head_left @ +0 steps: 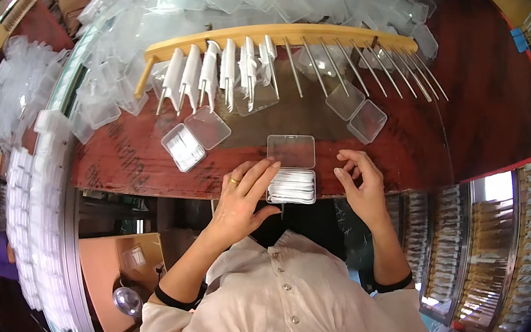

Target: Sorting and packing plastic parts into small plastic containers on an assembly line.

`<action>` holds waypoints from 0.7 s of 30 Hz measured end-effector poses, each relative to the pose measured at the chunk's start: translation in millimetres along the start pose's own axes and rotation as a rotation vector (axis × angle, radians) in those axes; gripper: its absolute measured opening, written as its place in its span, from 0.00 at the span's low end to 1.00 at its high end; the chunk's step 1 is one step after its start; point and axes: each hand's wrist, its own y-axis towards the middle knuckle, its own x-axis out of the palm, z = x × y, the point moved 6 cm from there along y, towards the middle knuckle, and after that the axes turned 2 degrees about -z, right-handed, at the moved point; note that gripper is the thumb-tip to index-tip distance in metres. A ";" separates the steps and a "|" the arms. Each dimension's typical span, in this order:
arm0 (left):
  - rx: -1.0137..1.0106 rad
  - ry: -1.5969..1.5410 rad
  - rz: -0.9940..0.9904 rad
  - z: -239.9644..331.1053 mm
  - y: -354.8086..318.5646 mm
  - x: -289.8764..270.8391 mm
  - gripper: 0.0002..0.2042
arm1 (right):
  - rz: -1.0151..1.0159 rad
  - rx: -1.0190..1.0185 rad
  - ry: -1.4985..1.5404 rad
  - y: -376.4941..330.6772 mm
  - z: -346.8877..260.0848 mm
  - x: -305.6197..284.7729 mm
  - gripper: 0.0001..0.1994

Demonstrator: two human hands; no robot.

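Observation:
A small clear plastic box (pixel 291 187) lies with its lid (pixel 291 151) folded back, near the table's front edge. It is filled with thin white strips in a tight stack. My left hand (pixel 240 195), a ring on one finger, rests at the box's left side, fingers stretched over its upper left corner and thumb apart below. To the right of the box, my right hand (pixel 365 187) is off it and holds nothing, its fingers loosely bent and thumb apart. Another box of white pieces (pixel 184 147) sits farther left with its lid back, and an opened box without contents (pixel 366 122) lies right.
A wooden rack (pixel 322 36) with a row of metal rods stands across the table (pixel 477 129); white folded pieces (pixel 201 73) hang on its left rods. Behind are heaped clear boxes (pixel 235 0). White stacks (pixel 42 197) line the left, and a cardboard box (pixel 103 263) is below.

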 end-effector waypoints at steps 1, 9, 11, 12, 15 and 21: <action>0.000 -0.012 -0.014 -0.7 2.6 2.5 0.42 | 0.001 0.018 -0.003 0.7 2.2 3.9 0.16; 0.110 -0.231 0.007 10.7 12.1 11.0 0.39 | -0.098 0.216 0.365 56.0 4.0 48.8 0.16; 0.129 -0.249 0.065 7.9 7.4 11.4 0.40 | -0.073 0.184 0.314 61.8 -16.2 41.6 0.11; 0.144 -0.249 0.138 4.4 3.8 10.3 0.40 | -0.118 0.088 0.328 59.9 -26.1 40.6 0.09; 0.146 -0.227 0.195 -3.1 -2.4 14.3 0.41 | -0.260 -0.016 0.344 38.1 -47.8 26.5 0.09; 0.145 -0.284 0.205 -7.4 -2.6 18.6 0.52 | -0.389 -0.175 0.283 -2.2 -52.1 25.1 0.11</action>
